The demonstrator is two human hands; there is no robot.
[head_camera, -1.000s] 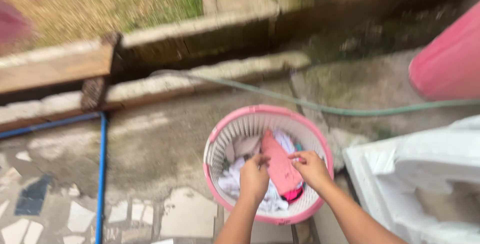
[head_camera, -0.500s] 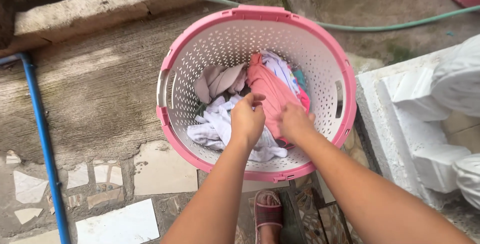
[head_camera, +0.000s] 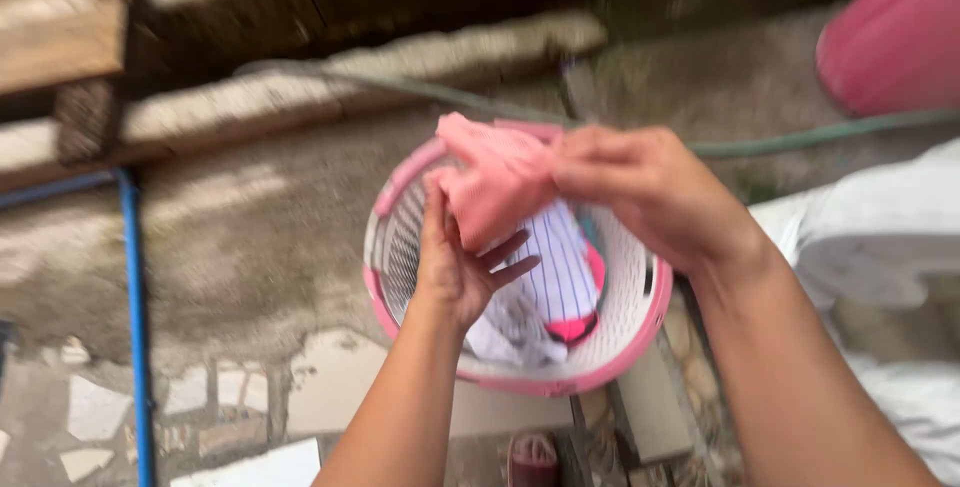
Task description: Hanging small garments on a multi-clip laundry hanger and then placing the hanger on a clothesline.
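We are holding one pink cloth [head_camera: 495, 182] up in the middle of the frame, above one pink and white laundry basket [head_camera: 620, 342] that is sitting on the ground below it. Our right hand [head_camera: 650, 192] is gripping the cloth's upper right edge, fingers curled and pressed together over the fabric. Our left hand [head_camera: 460, 262] is meeting the cloth from below at its lower left, thumb raised along the fabric's left side and fingers spread out beneath it; the blur is keeping us from telling how firmly this hand is pinching. Inside the basket we are seeing one white garment with thin dark stripes [head_camera: 555, 277], one crumpled white piece [head_camera: 510, 332] in front of it, and one small bright pink item [head_camera: 572, 328] near the lower rim; anything else in there is too smeared to count. One green hose [head_camera: 820, 134] is running across the ground behind the basket, toward the right edge. One blue pipe [head_camera: 135, 327] is standing down the left side of the frame. One large pink rounded object [head_camera: 895, 37] is filling the upper right corner, and pale white cloth [head_camera: 880, 237] is lying at the right edge, just beside our right forearm.
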